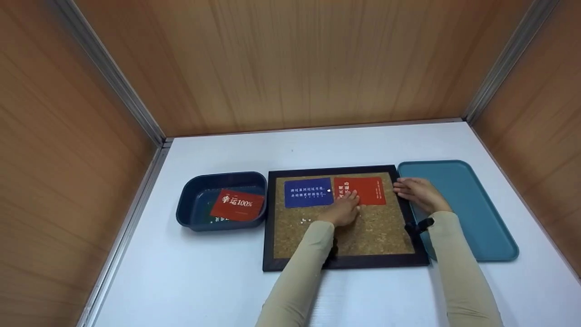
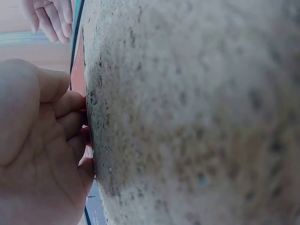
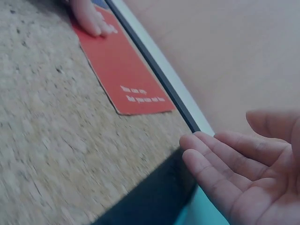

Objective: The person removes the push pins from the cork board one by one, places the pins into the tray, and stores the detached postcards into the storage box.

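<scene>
A cork board (image 1: 381,236) with a dark frame lies flat on the white table. Near its top edge a blue card (image 1: 306,193) and a red card (image 1: 374,190) lie side by side, both with white print. My left hand (image 1: 341,212) rests on the left part of the red card, its fingertips touching the card and covering some print. At the frame's right side is my right hand (image 1: 420,193), fingers extended by the dark edge and holding nothing; in the right wrist view, the fingertips (image 3: 190,157) are at the frame's corner. A small white pin (image 1: 329,190) shows on the blue card.
A dark blue bin (image 1: 188,218) stands left of the board, with a red card (image 1: 238,204) lying over a green one inside. To the right is a teal tray (image 1: 481,227), against the frame. Several small white pieces (image 1: 305,221) lie on the cork.
</scene>
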{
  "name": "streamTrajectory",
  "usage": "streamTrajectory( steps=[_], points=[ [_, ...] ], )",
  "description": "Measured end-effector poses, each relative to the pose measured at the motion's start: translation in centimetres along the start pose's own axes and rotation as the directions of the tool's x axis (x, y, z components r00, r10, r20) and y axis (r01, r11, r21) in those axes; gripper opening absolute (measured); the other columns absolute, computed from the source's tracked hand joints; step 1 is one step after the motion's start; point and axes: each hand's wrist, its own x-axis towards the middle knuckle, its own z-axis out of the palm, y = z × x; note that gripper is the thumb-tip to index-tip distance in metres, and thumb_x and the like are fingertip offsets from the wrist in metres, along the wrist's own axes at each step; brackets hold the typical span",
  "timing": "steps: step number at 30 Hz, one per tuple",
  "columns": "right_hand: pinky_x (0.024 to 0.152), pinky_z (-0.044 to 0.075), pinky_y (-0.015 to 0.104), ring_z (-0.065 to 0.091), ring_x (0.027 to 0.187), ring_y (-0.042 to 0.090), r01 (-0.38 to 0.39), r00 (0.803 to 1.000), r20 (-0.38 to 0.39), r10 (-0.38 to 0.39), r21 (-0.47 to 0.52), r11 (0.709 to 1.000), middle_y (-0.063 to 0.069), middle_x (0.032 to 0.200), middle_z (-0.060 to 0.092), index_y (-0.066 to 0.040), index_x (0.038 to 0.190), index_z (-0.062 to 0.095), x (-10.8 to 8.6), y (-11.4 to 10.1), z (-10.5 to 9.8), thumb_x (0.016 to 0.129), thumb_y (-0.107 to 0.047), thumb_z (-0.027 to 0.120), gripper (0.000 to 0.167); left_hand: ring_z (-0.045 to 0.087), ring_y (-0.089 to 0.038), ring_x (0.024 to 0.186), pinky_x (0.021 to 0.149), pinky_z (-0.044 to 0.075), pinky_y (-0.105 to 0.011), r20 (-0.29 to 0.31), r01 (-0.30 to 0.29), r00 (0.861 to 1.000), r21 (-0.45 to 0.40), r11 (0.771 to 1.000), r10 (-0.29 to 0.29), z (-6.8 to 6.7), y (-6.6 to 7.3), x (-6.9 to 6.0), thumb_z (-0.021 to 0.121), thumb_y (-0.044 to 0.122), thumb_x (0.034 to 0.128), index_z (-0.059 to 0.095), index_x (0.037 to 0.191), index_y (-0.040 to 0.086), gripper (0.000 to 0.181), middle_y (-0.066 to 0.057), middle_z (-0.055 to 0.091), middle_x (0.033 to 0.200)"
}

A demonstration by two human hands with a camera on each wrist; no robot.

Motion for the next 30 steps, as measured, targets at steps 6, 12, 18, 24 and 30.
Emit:
streamTrajectory(
  steps=[6,12,18,24,30],
  points=[
    [0.101,0.048,0.023,0.06,0.112,0.007,-0.024,1.0,-0.013,0.024,0.014,1.0,0.028,0.149,0.034,0.006,0.148,0.028,0.6,0.0,0.9,0.105,-0.027,0.039,0.055,0.011,-0.019,0.15,0.123,0.013,-0.036,-0.005,-0.005,1.0,-0.007,1.0,0.005,0.1,0.0,0.0,0.028,0.028,0.1062,0.026,0.153,0.011,0.05,-0.002,0.013,0.162],
    [0.099,0.049,0.023,0.061,0.112,0.009,-0.02,1.0,-0.005,0.02,0.001,1.0,0.029,0.146,0.038,0.008,0.145,0.031,1.0,-0.1,1.5,0.105,-0.026,0.037,0.053,0.011,-0.019,0.15,0.123,0.014,-0.037,-0.011,-0.022,1.0,-0.005,1.0,0.022,0.2,-0.1,0.0,0.028,0.028,0.1063,0.026,0.152,0.01,0.05,-0.004,0.015,0.161],
    [0.099,0.049,0.023,0.06,0.112,0.01,-0.029,1.0,-0.01,0.029,-0.005,1.0,0.028,0.144,0.041,0.01,0.144,0.033,1.4,-0.1,1.8,0.105,-0.026,0.038,0.053,0.011,-0.02,0.15,0.123,0.013,-0.036,-0.012,-0.027,1.0,-0.015,1.0,0.027,0.0,-0.1,-0.2,0.026,0.027,0.1065,0.025,0.153,0.01,0.049,-0.004,0.014,0.161],
    [0.099,0.049,0.023,0.061,0.11,0.009,-0.041,0.999,-0.018,0.041,-0.016,0.999,0.028,0.144,0.042,0.01,0.144,0.033,1.6,0.0,2.1,0.105,-0.025,0.038,0.053,0.011,-0.019,0.15,0.123,0.012,-0.035,-0.014,-0.017,1.0,-0.019,1.0,0.017,0.1,-0.1,-0.2,0.026,0.028,0.1063,0.025,0.152,0.01,0.049,-0.003,0.014,0.161],
    [0.1,0.048,0.024,0.06,0.108,0.006,-0.024,1.0,-0.005,0.024,-0.025,0.999,0.03,0.143,0.04,0.01,0.146,0.029,1.5,0.0,2.3,0.104,-0.025,0.039,0.055,0.01,-0.018,0.15,0.123,0.011,-0.034,-0.008,-0.005,1.0,-0.031,1.0,0.005,0.0,0.0,-0.2,0.027,0.028,0.1063,0.025,0.153,0.011,0.049,-0.002,0.013,0.162]
  ],
)
